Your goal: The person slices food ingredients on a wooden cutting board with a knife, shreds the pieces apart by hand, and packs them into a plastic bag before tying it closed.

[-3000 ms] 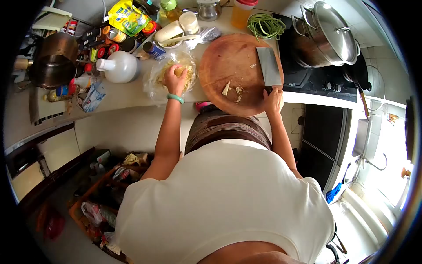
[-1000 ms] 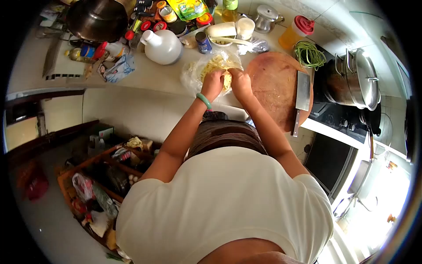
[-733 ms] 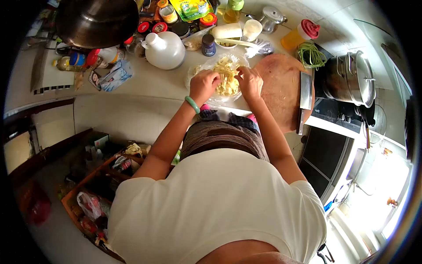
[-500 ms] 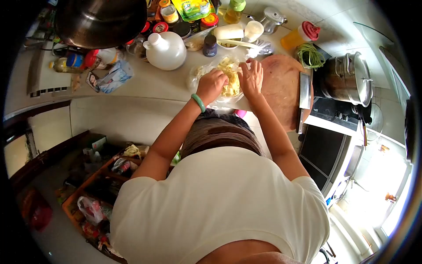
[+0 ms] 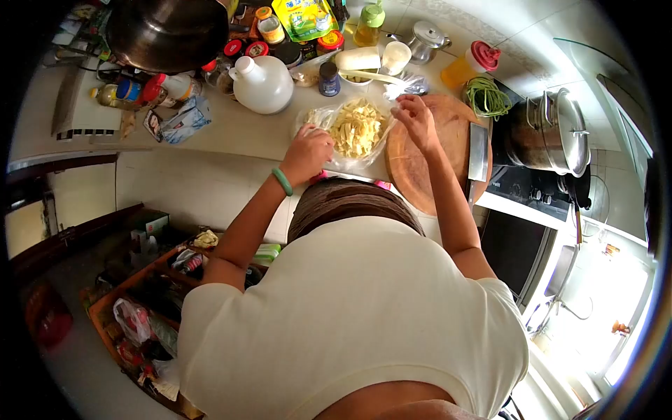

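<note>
A clear plastic bag (image 5: 323, 117) lies spread on the counter with a heap of pale yellow cut strips (image 5: 358, 129) on it. The kind of food in the heap is hard to make out. My left hand (image 5: 310, 151), below a green bangle (image 5: 282, 181), has its fingers curled closed on the bag's left edge. To the right of the heap, my right hand (image 5: 416, 124) is closed with fingertips pinched at the bag's right edge, over the rim of a round wooden chopping board (image 5: 434, 164). A cleaver (image 5: 477, 154) rests on the board's right side.
Behind the bag stand a dark jar (image 5: 329, 79), a white jug (image 5: 263, 85) and a bowl (image 5: 357, 78) with a white block across it. A bundle of green beans (image 5: 488, 96) lies behind the board. A steel pot (image 5: 553, 133) stands on the stove (image 5: 525, 187) at right.
My hands have moved apart, the left one left and toward my body, the right one slightly right. The bag is spread wider and more of the yellow heap shows.
</note>
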Motion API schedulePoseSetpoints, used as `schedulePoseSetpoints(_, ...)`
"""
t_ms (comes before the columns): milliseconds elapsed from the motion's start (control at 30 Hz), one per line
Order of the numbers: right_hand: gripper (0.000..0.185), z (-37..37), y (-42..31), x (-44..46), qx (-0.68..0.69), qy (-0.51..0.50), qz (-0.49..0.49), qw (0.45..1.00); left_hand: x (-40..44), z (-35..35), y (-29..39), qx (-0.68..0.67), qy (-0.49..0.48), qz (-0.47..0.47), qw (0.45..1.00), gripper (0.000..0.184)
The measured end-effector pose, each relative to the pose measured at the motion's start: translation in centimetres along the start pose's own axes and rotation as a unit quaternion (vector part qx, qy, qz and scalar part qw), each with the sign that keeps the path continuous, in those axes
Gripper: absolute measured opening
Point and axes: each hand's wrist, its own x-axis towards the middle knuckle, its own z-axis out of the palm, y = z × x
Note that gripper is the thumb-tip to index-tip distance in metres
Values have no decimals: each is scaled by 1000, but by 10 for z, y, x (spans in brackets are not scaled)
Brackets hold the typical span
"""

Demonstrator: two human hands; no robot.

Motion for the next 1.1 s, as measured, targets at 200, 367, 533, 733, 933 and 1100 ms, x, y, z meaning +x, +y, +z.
schedulePoseSetpoints(200, 16, -16, -46, -17, 154, -38, -140, 977, 55, -40, 10, -244, 220, -149, 933, 12)
schedulePoseSetpoints(367, 28, 3, -31, -19, 107, -107, -129, 980, 104, -39, 22, -306, 241, -117, 914, 13)
schedulePoseSetpoints(533, 29, 29, -9, -7, 68, -35, -70, 995, 119, -13, 22, -304, 280, -23, 910, 14)
schedulePoseSetpoints(733, 14, 32, 14, 18, 214, 49, -51, 974, 91, 39, 4, -185, 180, -112, 960, 103)
schedulePoseSetpoints(933, 21, 24, -11, 7, 193, -89, -50, 976, 107, 146, -5, -378, 227, -212, 872, 42)
schedulePoseSetpoints(1100, 50, -6, 53, 5, 340, -62, -12, 938, 102, 137, -8, -678, 270, -308, 610, 24)
